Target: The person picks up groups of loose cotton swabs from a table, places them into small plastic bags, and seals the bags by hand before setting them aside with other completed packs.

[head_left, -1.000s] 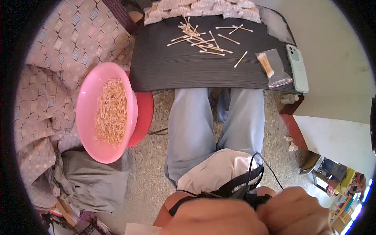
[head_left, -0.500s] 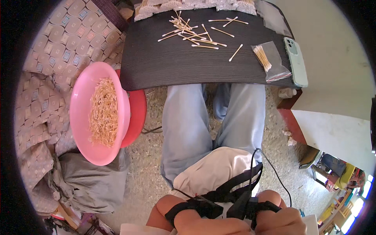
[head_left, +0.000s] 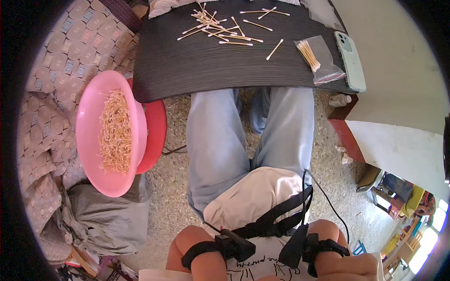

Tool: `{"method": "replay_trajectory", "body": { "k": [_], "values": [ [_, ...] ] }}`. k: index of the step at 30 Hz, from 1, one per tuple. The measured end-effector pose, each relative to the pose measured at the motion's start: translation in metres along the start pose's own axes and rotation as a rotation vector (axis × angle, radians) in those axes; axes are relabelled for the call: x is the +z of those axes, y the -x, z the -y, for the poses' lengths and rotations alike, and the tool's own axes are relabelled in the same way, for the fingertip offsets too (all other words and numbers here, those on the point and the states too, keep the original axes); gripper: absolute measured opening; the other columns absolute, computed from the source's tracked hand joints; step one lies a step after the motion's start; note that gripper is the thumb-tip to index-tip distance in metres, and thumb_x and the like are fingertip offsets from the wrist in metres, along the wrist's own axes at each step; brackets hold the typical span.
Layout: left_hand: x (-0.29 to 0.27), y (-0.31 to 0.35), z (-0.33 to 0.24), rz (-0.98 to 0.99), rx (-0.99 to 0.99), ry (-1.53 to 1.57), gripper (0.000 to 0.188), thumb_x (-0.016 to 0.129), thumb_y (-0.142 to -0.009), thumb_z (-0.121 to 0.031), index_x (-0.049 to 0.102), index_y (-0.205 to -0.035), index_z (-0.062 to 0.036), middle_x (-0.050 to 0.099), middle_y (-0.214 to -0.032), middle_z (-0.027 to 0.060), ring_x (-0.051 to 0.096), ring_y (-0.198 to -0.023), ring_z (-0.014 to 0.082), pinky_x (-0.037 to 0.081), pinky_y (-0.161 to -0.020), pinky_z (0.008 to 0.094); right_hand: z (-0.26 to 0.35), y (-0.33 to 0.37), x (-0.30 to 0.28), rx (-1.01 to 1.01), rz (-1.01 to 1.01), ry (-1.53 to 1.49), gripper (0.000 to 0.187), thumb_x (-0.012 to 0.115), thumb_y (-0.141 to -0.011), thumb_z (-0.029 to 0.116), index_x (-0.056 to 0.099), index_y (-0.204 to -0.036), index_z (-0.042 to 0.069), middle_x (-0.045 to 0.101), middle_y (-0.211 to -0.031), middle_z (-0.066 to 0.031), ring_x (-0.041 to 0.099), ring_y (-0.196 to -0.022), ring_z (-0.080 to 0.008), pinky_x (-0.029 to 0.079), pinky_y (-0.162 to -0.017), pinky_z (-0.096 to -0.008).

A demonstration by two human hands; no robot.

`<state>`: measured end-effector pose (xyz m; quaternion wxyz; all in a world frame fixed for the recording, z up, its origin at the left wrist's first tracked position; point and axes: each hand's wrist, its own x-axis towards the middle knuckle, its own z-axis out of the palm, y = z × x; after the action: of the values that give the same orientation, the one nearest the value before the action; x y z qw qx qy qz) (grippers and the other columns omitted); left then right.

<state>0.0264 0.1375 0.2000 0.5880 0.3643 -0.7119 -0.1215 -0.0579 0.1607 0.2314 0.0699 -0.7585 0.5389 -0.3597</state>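
Observation:
Both my arms are folded back against my body at the lower edge, with black straps and small black devices on them. Only a part of my left hand (head_left: pixel 209 270) shows below its strap, its fingers out of sight. My right hand (head_left: pixel 349 268) is cut off by the edge too, its fingers hidden. Neither hand touches anything on the dark table (head_left: pixel 197 70). Loose cotton swabs (head_left: pixel 211 25) lie there in a scattered pile. To their right, a clear zip bag (head_left: pixel 326 65) holds a bundle of cotton swabs (head_left: pixel 308 55).
A pink basin (head_left: pixel 89 140) full of cotton swabs (head_left: pixel 116 133) rests on a red stool (head_left: pixel 157 136) at left. A phone (head_left: pixel 351 61) lies at the table's right edge, below empty clear bags (head_left: pixel 321 14). Filled packs (head_left: pixel 171 5) line the far edge. Cables hang over my lap.
The view has shifted, so table and basin sit a little higher and further left. My forearms have moved apart, uncovering the shirt front. The swabs and bag stay put on the table.

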Motion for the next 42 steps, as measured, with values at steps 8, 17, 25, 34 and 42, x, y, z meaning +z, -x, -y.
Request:
{"method": "replay_trajectory", "body": {
  "k": [8,17,25,34,42],
  "values": [
    [-0.010,-0.010,-0.014,0.160,-0.035,-0.010,0.017,0.057,-0.067,-0.014,0.043,-0.076,-0.0177,0.050,-0.067,0.0042,0.049,-0.055,0.0192,0.040,-0.046,0.0330,0.000,0.013,0.019,0.085,-0.277,-0.121,0.021,0.054,-0.079,0.013,0.033,-0.075,0.010,0.043,-0.066,-0.0021,0.042,-0.050,-0.0133,0.039,-0.045,-0.0298],
    [-0.006,0.004,0.003,0.094,-0.123,-0.192,0.007,0.052,-0.079,-0.010,0.045,-0.078,-0.0131,0.051,-0.077,0.0052,0.052,-0.066,0.0196,0.041,-0.053,0.0293,-0.050,-0.020,0.018,0.134,0.213,-0.052,0.017,0.056,-0.081,0.016,0.051,-0.091,0.004,0.057,-0.075,-0.0114,0.057,-0.065,-0.0266,0.047,-0.057,-0.0337],
    [0.027,0.094,0.172,0.716,-0.286,-0.444,0.019,0.058,-0.075,-0.006,0.057,-0.095,-0.0046,0.057,-0.093,0.0097,0.053,-0.097,0.0305,0.041,-0.084,0.0424,-0.195,0.054,0.144,0.129,0.615,0.126,0.011,0.055,-0.083,0.015,0.058,-0.081,0.004,0.058,-0.075,-0.0153,0.057,-0.076,-0.0348,0.044,-0.067,-0.0437],
    [0.027,0.127,0.210,0.568,-0.205,-0.593,0.026,0.063,-0.072,-0.015,0.062,-0.098,-0.0101,0.048,-0.131,0.0069,0.033,-0.131,0.0268,0.018,-0.105,0.0584,-0.196,0.026,0.138,0.203,0.713,0.050,0.012,0.055,-0.084,0.017,0.058,-0.083,0.006,0.060,-0.073,-0.0144,0.059,-0.074,-0.0325,0.048,-0.064,-0.0415],
    [0.027,0.133,0.212,0.488,-0.199,-0.599,0.007,0.061,-0.072,-0.013,0.059,-0.076,-0.0079,0.050,-0.130,0.0054,0.036,-0.130,0.0225,0.022,-0.104,0.0576,-0.198,-0.050,0.151,0.135,0.157,0.013,0.017,0.056,-0.084,0.012,0.056,-0.098,0.002,0.056,-0.094,-0.0178,0.055,-0.088,-0.0353,0.045,-0.074,-0.0432]
  ]
}}
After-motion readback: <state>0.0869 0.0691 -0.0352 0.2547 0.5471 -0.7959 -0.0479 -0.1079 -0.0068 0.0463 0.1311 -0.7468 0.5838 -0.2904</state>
